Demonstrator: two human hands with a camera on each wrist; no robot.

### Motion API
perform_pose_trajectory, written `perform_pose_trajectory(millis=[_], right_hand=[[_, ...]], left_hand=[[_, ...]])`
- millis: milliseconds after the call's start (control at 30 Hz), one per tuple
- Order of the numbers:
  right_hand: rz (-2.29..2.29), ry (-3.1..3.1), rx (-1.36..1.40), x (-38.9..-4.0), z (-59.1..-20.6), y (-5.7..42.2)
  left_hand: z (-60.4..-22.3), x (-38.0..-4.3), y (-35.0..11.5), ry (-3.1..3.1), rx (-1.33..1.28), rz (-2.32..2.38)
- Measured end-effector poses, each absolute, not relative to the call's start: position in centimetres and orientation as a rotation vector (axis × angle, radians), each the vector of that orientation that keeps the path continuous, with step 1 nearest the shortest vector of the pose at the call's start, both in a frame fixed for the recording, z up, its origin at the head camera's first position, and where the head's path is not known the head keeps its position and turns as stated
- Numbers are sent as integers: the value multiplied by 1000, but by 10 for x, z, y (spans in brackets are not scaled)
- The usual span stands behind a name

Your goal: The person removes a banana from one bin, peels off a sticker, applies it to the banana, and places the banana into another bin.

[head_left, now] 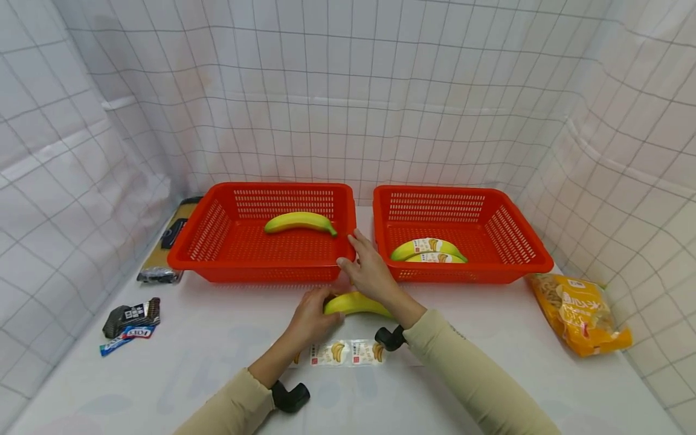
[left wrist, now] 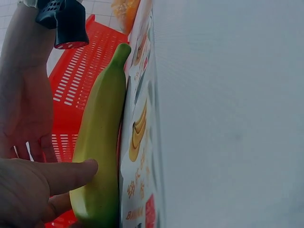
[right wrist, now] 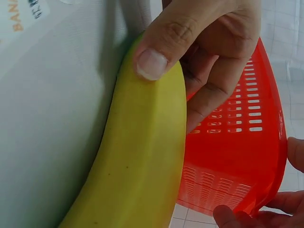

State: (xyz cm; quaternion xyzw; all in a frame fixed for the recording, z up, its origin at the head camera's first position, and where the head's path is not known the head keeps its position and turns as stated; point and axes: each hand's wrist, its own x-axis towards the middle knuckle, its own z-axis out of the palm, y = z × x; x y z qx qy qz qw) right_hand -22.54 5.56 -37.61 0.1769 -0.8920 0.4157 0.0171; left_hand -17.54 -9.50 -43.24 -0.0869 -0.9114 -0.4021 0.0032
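Observation:
A yellow banana [head_left: 359, 303] lies on the white tabletop before the red baskets. My left hand [head_left: 312, 317] grips its left end; in the left wrist view, the thumb [left wrist: 71, 175] presses on the peel. Above the banana, my right hand [head_left: 370, 272] reaches over to the near right corner of the left basket [head_left: 261, 263], fingers loosely extended and holding nothing. Whether they touch the rim I cannot tell. A strip of banana stickers [head_left: 330, 353] lies on the table just in front, partly behind my left wrist.
One unlabelled banana [head_left: 299, 222] lies in the left basket. In the right basket [head_left: 462, 272] are two bananas [head_left: 402, 249] bearing stickers. A yellow snack bag [head_left: 584, 311] sits at the right; dark packets [head_left: 130, 317] and small blue wrappers [head_left: 116, 344] lie left.

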Motion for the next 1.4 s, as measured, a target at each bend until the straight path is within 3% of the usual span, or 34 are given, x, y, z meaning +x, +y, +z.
perform_pose_trajectory(millis=[367,700,1400], right_hand=[[1142,-2718,652,-184,-377,88],[1050,-2821,655,-136,-407,123],[774,-2968,795,-128,-437,130]], left_hand=[[-422,-150,-101,-2690,-278,-1111],[-422,-119,-98,-2779,-435,-1048],[-440,-115,-96,-2924,-593,-1055]])
